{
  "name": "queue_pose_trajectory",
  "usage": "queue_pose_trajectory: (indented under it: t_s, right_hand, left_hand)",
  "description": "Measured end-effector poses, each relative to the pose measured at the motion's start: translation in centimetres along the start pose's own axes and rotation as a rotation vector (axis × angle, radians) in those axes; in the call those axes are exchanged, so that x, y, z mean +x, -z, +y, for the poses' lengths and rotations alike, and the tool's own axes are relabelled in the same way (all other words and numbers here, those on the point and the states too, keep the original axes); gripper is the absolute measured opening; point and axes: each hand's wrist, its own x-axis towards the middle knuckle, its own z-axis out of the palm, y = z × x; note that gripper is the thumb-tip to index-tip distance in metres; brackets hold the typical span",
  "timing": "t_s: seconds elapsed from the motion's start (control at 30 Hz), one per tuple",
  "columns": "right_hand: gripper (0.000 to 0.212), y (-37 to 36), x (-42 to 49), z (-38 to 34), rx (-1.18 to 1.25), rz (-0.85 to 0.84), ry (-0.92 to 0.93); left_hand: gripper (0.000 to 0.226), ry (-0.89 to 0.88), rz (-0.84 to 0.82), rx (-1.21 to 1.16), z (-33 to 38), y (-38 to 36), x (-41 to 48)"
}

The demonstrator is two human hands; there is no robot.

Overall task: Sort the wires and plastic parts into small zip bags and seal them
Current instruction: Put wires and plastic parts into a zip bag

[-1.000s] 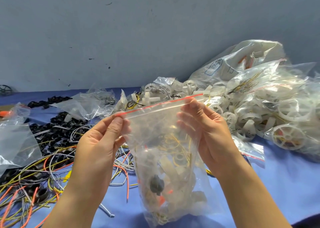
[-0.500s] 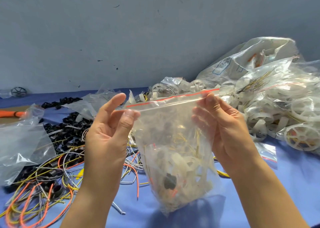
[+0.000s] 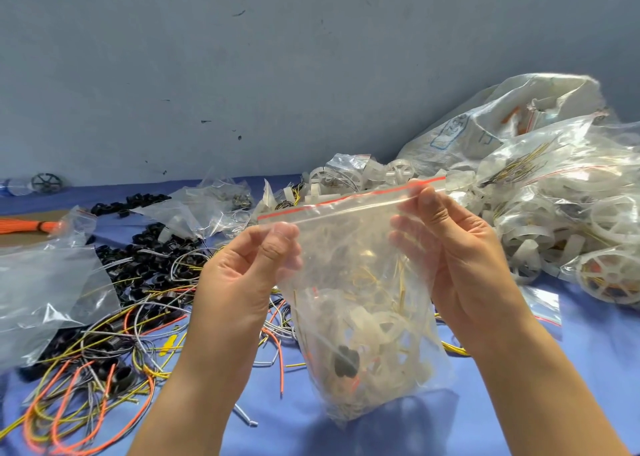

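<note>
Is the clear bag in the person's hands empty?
No, the clear bag has white plastic parts, thin yellow wires and a black piece lying in its lower half.

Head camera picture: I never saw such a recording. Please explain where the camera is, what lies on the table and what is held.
There is no machine here. A person wears one camera on the head, so the picture looks forward and down at their own bare hands. The left hand and the right hand each pinch a top corner of a clear zip bag with a red strip; inside are white plastic parts and yellow wires. On the blue table cover lie loose coloured wires, black plastic parts, empty clear bags and, at the right, filled bags of white plastic wheels.
</note>
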Motion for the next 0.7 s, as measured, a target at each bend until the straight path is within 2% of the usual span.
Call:
queue_pose_trajectory:
  t_s: [0.1, 0.17, 0.23, 0.3, 0.37, 0.4, 0.53, 0.7]
  right_hand:
    - [0.017, 0.0, -0.1, -0.1, -0.019, -0.007, 0.005]
    - [0.023, -0.2, -0.1, -0.1, -0.125, 0.017, 0.034]
    - [0.045, -0.7, -0.2, -0.4, -0.429, 0.085, 0.145]
    - [0.059, -1.4, -0.4, -1.1, -0.903, 0.138, 0.426]
    - [0.052, -2.6, -0.6, -2.1, -1.287, 0.004, 0.71]
    - [0.044, -3.1, -0.6, -2.5, -1.366, -0.099, 0.751]
    - [0.026, -4.3, -0.7, -2.9, -1.423, -0.326, 0.664]
    - [0.016, -4.2, -0.7, -3.0, -1.369, -0.325, 0.597]
  left_hand:
    - [0.013, -0.017, -0.007, -0.004, 0.1, -0.1, -0.1]
    - [0.013, -0.034, -0.008, -0.001, 0.2, -0.2, -0.2]
    - [0.017, -0.071, -0.006, 0.025, 0.3, -0.4, -0.2]
    - [0.022, -0.133, -0.02, 0.081, 0.4, -0.6, -0.3]
    - [0.023, -0.194, -0.045, 0.128, 0.6, -0.9, -0.5]
    - [0.023, -0.22, -0.06, 0.147, 0.7, -1.0, -0.6]
    - [0.017, -0.3, -0.096, 0.211, 0.9, -1.1, -1.0]
    - [0.012, -0.308, -0.082, 0.246, 0.8, -1.1, -0.9]
